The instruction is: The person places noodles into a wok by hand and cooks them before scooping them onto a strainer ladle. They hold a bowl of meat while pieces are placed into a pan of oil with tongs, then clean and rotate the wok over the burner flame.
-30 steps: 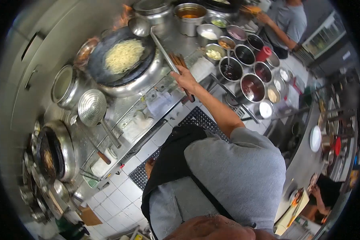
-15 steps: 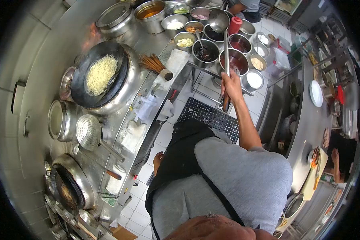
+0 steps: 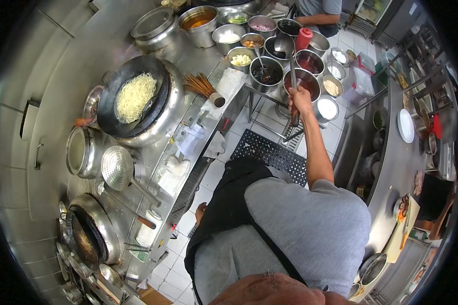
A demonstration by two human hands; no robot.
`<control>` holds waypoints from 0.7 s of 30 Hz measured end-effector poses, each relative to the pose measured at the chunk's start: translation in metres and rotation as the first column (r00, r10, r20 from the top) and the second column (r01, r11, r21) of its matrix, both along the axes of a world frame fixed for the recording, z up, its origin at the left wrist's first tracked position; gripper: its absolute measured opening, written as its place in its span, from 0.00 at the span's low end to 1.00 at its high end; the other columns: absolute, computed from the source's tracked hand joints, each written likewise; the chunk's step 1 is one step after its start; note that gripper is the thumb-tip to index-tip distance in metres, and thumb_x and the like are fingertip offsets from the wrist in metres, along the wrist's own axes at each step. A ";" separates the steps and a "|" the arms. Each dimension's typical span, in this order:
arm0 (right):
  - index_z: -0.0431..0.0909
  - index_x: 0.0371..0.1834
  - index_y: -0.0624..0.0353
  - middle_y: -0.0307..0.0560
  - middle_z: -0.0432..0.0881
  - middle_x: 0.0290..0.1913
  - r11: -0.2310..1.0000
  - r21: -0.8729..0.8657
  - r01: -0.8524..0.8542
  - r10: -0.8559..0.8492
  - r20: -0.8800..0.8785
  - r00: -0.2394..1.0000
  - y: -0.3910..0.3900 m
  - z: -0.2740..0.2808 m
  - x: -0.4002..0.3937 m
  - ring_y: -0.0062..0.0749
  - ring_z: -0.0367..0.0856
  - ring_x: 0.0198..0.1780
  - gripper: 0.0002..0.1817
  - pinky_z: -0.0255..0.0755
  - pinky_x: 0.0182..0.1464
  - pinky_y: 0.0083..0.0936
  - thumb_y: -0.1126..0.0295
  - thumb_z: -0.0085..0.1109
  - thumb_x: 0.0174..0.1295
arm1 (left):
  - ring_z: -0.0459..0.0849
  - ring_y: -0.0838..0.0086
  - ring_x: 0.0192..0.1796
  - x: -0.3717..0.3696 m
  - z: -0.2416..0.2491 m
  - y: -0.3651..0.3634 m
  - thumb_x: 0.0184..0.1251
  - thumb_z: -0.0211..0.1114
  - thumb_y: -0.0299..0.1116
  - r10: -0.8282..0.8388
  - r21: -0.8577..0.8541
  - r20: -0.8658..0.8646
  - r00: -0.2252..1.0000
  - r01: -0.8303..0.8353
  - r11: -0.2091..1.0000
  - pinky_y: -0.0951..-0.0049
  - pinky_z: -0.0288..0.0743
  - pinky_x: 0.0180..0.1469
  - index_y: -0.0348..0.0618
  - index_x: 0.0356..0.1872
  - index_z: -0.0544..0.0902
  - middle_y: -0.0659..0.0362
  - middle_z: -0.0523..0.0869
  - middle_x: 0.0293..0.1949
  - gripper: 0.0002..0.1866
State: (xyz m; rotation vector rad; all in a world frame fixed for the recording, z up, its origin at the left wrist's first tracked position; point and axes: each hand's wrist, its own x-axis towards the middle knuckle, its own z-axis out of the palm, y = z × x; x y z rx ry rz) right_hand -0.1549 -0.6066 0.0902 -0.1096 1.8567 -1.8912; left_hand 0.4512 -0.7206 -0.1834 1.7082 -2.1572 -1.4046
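Here, right hand (image 3: 301, 98) gripping ladle (image 3: 284, 46), over sauce bowls (image 3: 267, 71), wok (image 3: 132, 96) apart.

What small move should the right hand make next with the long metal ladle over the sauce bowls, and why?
Probably dip and scoop. The right hand grips the long metal ladle by its wooden handle, with the bowl of the ladle over the steel bowl of dark sauce. The pale noodles in the black wok look plain, so lowering the ladle for sauce seems the likely step.
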 end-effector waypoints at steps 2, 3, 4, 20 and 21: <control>0.73 0.37 0.58 0.37 0.73 0.25 0.995 -0.099 0.022 -0.014 0.078 0.997 0.002 0.004 -0.001 0.19 0.69 0.17 0.06 0.66 0.17 0.23 0.69 0.54 0.71 | 0.89 0.56 0.50 -0.005 -0.005 0.002 0.65 0.68 0.38 -0.025 0.014 0.018 1.000 0.025 1.000 0.61 0.80 0.53 0.37 0.57 0.83 0.44 0.89 0.46 0.22; 0.73 0.37 0.58 0.37 0.72 0.26 0.987 -0.158 0.032 -0.014 0.111 0.994 0.003 0.005 -0.003 0.19 0.69 0.18 0.06 0.65 0.18 0.23 0.69 0.54 0.72 | 0.89 0.56 0.50 -0.006 -0.005 0.003 0.65 0.68 0.38 -0.032 0.018 0.022 0.999 0.032 0.999 0.61 0.80 0.54 0.37 0.57 0.83 0.44 0.89 0.47 0.22; 0.73 0.37 0.58 0.37 0.72 0.26 0.976 -0.216 0.043 -0.011 0.146 0.989 0.004 0.007 -0.003 0.19 0.68 0.18 0.06 0.65 0.18 0.22 0.69 0.54 0.72 | 0.89 0.55 0.50 -0.008 -0.006 0.003 0.65 0.68 0.38 -0.035 0.019 0.023 0.999 0.035 0.999 0.61 0.80 0.54 0.37 0.57 0.83 0.43 0.89 0.47 0.22; 0.70 0.36 0.51 0.32 0.69 0.24 0.907 -0.416 -0.065 0.154 0.183 0.971 0.021 0.035 -0.009 0.18 0.63 0.17 0.07 0.60 0.17 0.21 0.66 0.55 0.72 | 0.88 0.52 0.51 -0.031 -0.019 0.022 0.64 0.68 0.41 0.023 0.039 -0.051 0.998 -0.022 0.999 0.59 0.80 0.54 0.38 0.57 0.83 0.43 0.89 0.47 0.24; 0.71 0.37 0.50 0.30 0.68 0.24 0.879 -0.461 -0.119 0.240 0.213 0.947 0.021 0.043 -0.005 0.17 0.61 0.17 0.06 0.58 0.17 0.21 0.66 0.54 0.73 | 0.88 0.52 0.51 -0.031 -0.019 0.025 0.64 0.68 0.41 0.054 0.045 -0.060 0.997 -0.051 0.998 0.59 0.80 0.54 0.39 0.57 0.83 0.43 0.89 0.47 0.24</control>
